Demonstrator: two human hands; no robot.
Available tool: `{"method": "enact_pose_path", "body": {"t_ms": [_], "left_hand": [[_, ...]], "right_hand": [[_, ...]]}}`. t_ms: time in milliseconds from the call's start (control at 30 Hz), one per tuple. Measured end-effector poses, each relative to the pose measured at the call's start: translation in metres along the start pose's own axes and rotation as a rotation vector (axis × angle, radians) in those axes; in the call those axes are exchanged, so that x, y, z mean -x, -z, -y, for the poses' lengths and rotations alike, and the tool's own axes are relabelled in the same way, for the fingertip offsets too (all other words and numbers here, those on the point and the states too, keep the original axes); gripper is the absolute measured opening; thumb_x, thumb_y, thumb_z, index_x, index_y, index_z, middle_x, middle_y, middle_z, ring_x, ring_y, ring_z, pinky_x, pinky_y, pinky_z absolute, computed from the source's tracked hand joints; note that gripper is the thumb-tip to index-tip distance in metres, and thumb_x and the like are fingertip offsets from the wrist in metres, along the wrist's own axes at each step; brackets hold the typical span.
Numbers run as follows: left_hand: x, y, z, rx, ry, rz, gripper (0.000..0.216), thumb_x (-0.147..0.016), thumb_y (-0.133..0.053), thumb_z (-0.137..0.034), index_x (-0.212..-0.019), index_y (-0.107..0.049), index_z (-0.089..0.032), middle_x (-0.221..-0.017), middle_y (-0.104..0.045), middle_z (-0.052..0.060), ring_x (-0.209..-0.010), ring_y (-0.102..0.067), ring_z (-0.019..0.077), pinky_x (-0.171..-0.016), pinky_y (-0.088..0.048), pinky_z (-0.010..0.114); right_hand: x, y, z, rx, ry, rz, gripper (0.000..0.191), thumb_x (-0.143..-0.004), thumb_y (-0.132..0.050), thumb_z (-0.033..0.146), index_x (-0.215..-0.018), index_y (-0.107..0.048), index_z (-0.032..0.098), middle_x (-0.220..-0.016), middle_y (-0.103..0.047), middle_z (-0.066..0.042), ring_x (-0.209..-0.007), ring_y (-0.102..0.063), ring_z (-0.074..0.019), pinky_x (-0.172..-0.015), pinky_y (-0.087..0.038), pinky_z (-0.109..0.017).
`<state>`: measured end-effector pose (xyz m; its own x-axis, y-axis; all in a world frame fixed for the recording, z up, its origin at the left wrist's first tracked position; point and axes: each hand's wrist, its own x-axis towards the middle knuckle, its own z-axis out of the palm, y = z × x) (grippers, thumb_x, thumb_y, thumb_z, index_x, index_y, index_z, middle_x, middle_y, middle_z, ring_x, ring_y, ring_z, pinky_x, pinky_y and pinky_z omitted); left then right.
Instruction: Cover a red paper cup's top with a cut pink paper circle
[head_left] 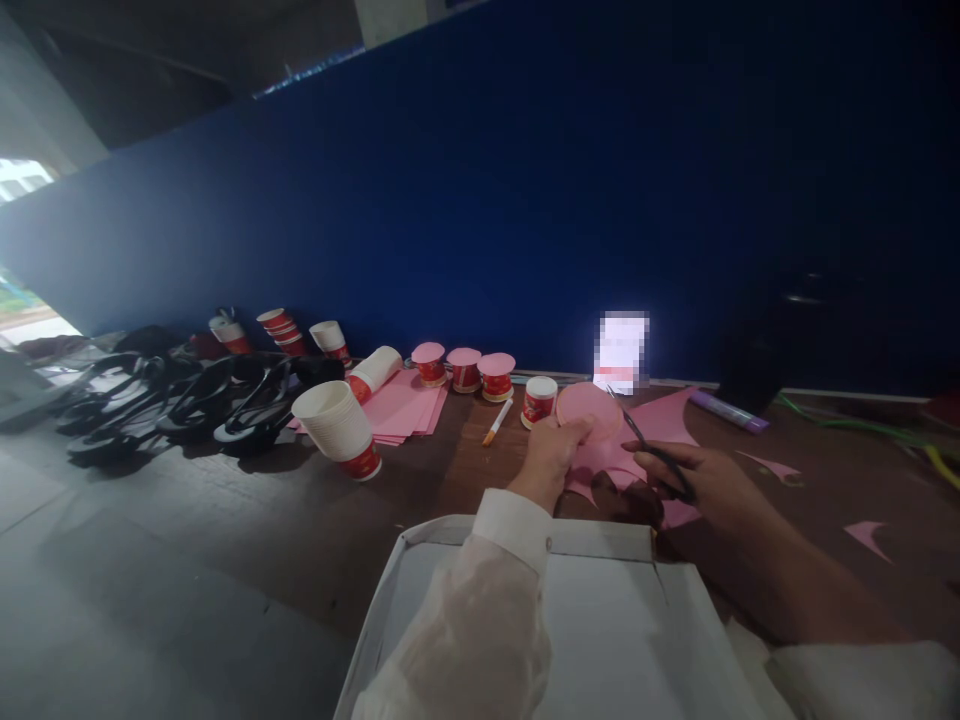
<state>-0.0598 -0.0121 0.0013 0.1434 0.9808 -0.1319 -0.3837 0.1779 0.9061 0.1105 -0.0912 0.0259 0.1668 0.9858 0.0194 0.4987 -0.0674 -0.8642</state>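
A round pink paper disc [589, 408] is pinched in my left hand [553, 450], held up above the table. My right hand [679, 470] grips a pair of dark-handled scissors [660, 458], whose blades point up and left toward the disc's right edge. I cannot tell whether the blades touch the paper. Beneath both hands lies a larger cut pink sheet [664, 418]. Just left of the disc stands an upside-down red and white paper cup [540, 402]. Farther left, red cups topped with pink discs [496, 364] stand in a row.
A white marker [498, 423], pink sheets [409, 405] and a tilted cup stack [337, 428] lie leftward, beyond them black headsets [255, 405]. A lit phone [622, 350] leans on the blue partition [480, 180]. Rightward are a purple tube [731, 411] and pink scraps [870, 538]. A white box [600, 620] is nearest.
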Motion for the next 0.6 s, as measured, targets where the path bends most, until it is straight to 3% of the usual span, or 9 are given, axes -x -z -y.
{"method": "enact_pose_path", "body": {"t_ms": [267, 600], "left_hand": [[-0.0061, 0.0027, 0.0053, 0.017, 0.009, 0.007, 0.026, -0.062, -0.086, -0.029, -0.078, -0.073, -0.013, -0.070, -0.068, 0.006, -0.068, -0.061, 0.0185, -0.075, -0.052, 0.034], [-0.0064, 0.0037, 0.0050, 0.033, 0.001, 0.009, 0.026, -0.060, -0.086, -0.029, -0.074, -0.072, -0.013, -0.068, -0.067, 0.005, -0.068, -0.061, 0.0186, -0.074, -0.051, 0.034]], "right_hand": [[-0.0001, 0.0013, 0.0011, 0.024, -0.023, 0.008, 0.061, -0.071, -0.071, 0.065, -0.106, -0.082, 0.017, -0.058, -0.065, -0.003, -0.059, -0.061, -0.0208, -0.062, -0.048, -0.033], [-0.0005, 0.0000, 0.0002, -0.049, -0.024, 0.023, 0.059, -0.069, -0.076, 0.064, -0.104, -0.082, 0.017, -0.054, -0.062, -0.001, -0.055, -0.059, -0.0196, -0.056, -0.047, -0.032]]}}
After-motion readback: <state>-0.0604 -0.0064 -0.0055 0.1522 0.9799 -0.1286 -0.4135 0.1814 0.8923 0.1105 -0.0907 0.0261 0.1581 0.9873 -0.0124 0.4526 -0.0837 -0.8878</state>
